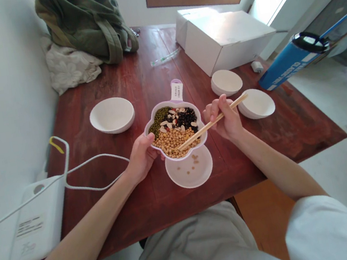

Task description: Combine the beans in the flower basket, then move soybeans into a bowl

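Standing by a white wall, the red-brown table [145, 200] bears white bowls [112, 114].

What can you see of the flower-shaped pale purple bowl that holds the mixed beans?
The flower-shaped pale purple bowl looks like plastic, with a scalloped rim and a short handle on its far side that bears a white label. It holds green beans, black beans, yellow soybeans and some pale seeds, in loose groups. It sits on the reddish wooden table, partly over a white dish holding a few yellow beans. The left hand grips its near-left rim. Wooden chopsticks in the right hand reach into the soybeans.
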### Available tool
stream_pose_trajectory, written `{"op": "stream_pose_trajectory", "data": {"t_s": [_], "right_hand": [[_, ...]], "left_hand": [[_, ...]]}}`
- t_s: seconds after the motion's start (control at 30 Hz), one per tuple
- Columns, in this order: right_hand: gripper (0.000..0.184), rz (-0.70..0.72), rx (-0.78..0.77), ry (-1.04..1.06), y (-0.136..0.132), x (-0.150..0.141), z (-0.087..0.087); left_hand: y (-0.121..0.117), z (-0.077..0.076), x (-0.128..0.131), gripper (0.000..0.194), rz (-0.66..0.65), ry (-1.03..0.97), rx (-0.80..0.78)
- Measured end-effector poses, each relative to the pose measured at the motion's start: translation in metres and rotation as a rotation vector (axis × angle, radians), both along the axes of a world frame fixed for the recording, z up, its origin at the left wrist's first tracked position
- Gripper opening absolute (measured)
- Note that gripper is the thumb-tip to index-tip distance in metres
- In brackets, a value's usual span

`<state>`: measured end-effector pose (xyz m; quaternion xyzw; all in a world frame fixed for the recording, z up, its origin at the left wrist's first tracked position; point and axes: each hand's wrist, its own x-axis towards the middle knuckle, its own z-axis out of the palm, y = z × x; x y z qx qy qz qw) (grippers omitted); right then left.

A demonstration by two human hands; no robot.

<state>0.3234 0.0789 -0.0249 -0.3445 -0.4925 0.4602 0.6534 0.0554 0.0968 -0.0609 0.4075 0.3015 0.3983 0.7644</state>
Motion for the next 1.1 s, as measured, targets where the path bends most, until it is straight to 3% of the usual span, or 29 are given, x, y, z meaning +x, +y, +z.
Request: {"op": "stream_pose_trajectory", "data": {"t_s": [0.2, 0.47, 0.73, 1.1], "right_hand": [[0.073, -0.056, 0.074, -0.087, -0.004, 0.009, 0.005], [0.066, 0.168, 0.157, -0.165, -0.005, 0.012, 0.002], [0.063, 0.094, 0.079, -0.045, -0.011, 0.003, -0.001], [0.075, 0.017, 0.021, 0.012, -0.008, 0.001, -0.003]], "left_hand": [[0.0, 0.002, 0.0, 0.057, 0.001, -0.004, 0.018], [-0.002, 0.004, 0.001, 0.053, 0.003, -0.025, 0.041], [-0.002, 0.001, 0.0, 0.057, 0.003, -0.025, 0.031], [-0.002, 0.002, 0.002, 0.055, 0.021, -0.034, 0.019]]}}
